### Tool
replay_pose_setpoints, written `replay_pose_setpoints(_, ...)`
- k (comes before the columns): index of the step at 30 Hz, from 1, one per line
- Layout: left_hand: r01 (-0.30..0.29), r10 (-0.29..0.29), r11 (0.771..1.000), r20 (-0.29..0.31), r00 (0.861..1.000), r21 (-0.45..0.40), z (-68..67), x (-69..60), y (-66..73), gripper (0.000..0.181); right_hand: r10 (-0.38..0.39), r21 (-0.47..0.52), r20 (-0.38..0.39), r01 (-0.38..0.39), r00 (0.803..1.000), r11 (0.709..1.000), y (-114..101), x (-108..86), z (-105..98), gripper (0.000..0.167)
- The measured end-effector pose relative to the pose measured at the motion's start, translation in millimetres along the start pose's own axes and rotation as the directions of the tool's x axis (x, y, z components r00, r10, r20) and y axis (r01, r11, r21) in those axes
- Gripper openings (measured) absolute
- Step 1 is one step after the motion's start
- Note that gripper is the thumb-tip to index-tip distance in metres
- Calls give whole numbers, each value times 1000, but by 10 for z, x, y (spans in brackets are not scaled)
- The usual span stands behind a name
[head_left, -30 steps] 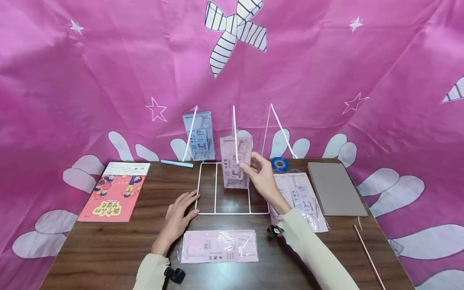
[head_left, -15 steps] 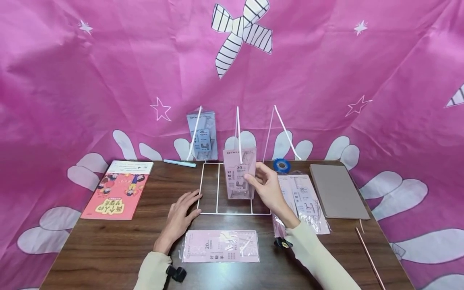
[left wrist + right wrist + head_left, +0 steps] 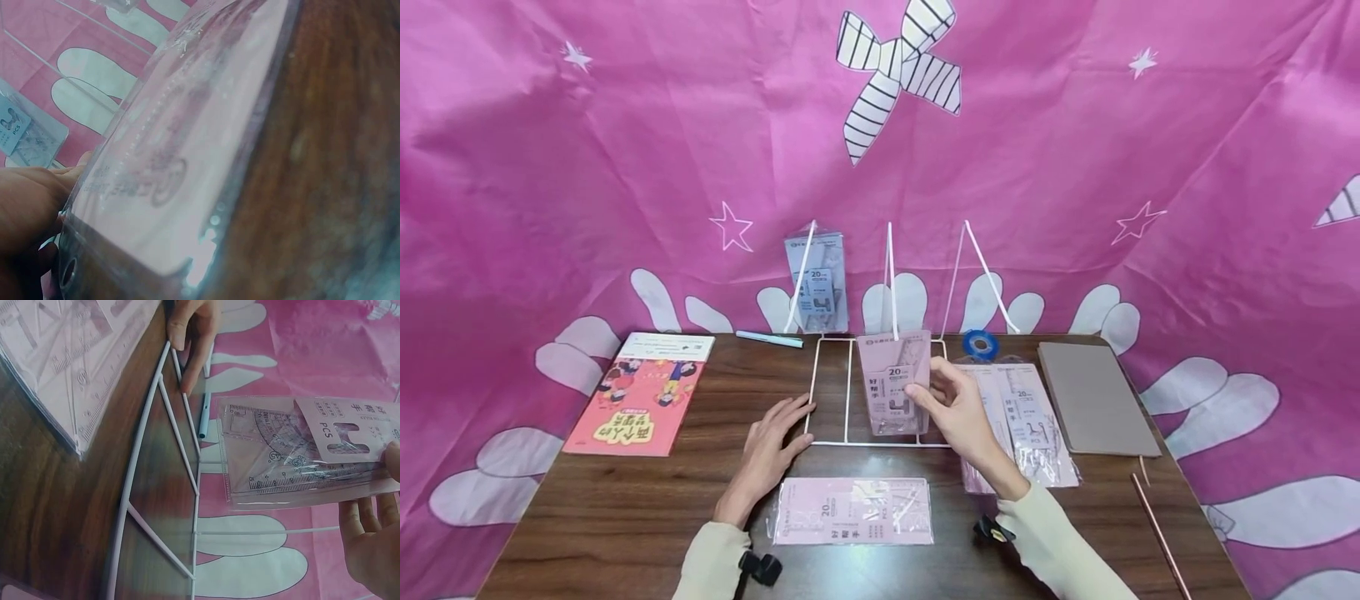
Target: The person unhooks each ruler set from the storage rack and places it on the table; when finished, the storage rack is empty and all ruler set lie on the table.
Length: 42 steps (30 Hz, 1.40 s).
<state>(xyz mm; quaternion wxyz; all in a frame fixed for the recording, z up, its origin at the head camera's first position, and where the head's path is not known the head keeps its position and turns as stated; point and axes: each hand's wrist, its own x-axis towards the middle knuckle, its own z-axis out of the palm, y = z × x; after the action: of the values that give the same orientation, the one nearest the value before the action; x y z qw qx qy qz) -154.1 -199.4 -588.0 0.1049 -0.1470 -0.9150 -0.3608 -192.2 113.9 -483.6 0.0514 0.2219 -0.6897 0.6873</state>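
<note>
- A pink backdrop (image 3: 1037,150) with white bows, stars and petal shapes hangs behind a dark wood-grain counter (image 3: 625,533).
- The pink packet (image 3: 887,396) is up off the counter, near upright, in front of the middle arm of a white wire rack (image 3: 865,444); I can't tell whether its top edge touches that arm. Rulers and a protractor show through its clear sleeve.
- The right hand (image 3: 955,408) pinches this packet by its right edge, thumb on the front, fingers behind.
- The left hand (image 3: 772,446) lies relaxed on the counter, fingers loosely spread, fingertips at the left side of the rack's base.
- A blue packet (image 3: 823,287) hangs upright at the rack's left arm.
- Just in front of the rack, a flat pink packet (image 3: 852,511) lies sideways, between the person's forearms.
- To the right of the rack lie more pink packets (image 3: 1033,417), partly behind the right forearm, with a blue tape roll (image 3: 967,345) just beyond them.
- Farther right are a grey notebook (image 3: 1097,398) and a thin copper-coloured rod (image 3: 1159,533).
- Over on the left, a light blue pen (image 3: 769,339) lies near the back edge, and a red illustrated book (image 3: 636,400) sits beyond it.
</note>
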Motion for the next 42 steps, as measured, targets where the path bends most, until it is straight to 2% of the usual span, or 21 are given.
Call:
replay_pose_setpoints(6,46,-45,999,46,998,-8,-44,-17,-40,51,-12,3,21,12,1000,1000,-55,-83,43,23)
replay_pose_setpoints(10,54,-54,999,52,997,-5,-45,-19,-29,51,-18,10,31,17,999,1000,-97,-133,37,21)
replay_pose_setpoints(19,19,-18,999,16,1000,-27,9,-18,-5,51,-3,10,42,3,999,1000,-193,-224,15,23)
replay_pose_setpoints(26,31,-30,999,36,999,-38,0,6,14,52,-13,0,41,13,999,1000,-224,-308,3,25)
replay_pose_setpoints(33,20,-19,999,27,999,-33,-10,4,11,52,-43,7,39,43,998,999,-253,-366,-11,27)
replay_pose_setpoints(38,24,-24,999,32,999,-21,-3,-2,-19,52,-26,-39,47,28,999,999,-251,-427,-118,27)
replay_pose_setpoints(42,21,-21,1000,24,999,-16,4,-4,-27,51,-4,-90,84,12,996,996,-206,-482,-303,26)
